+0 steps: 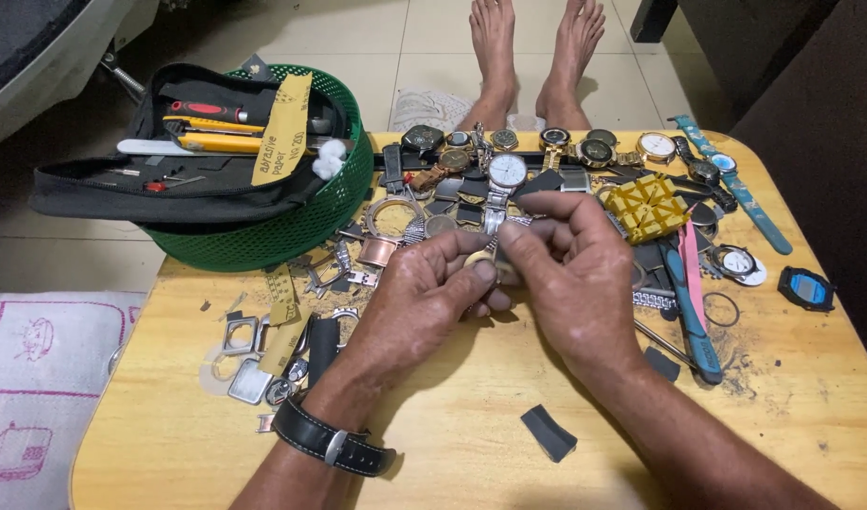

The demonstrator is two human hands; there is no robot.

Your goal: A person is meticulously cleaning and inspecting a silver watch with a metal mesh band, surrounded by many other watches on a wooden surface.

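Note:
My left hand point(431, 293) and my right hand point(570, 269) meet over the middle of a low wooden table point(471, 453). Together their fingertips pinch a small round watch part point(483, 267), mostly hidden by the fingers. A black leather strap with a metal buckle point(331, 441) circles my left wrist. Just beyond the hands lies a white-faced wristwatch with a metal band point(505, 177). Loose metal watch cases and rings point(381, 236) lie to the left of my left hand.
A green mesh basket point(292, 227) holds an open black tool pouch point(178, 161) at the back left. Several watches line the far edge. A yellow case holder point(647, 207), pink and blue tools point(690, 293), a black scrap point(548, 432). My bare feet point(532, 57) rest beyond.

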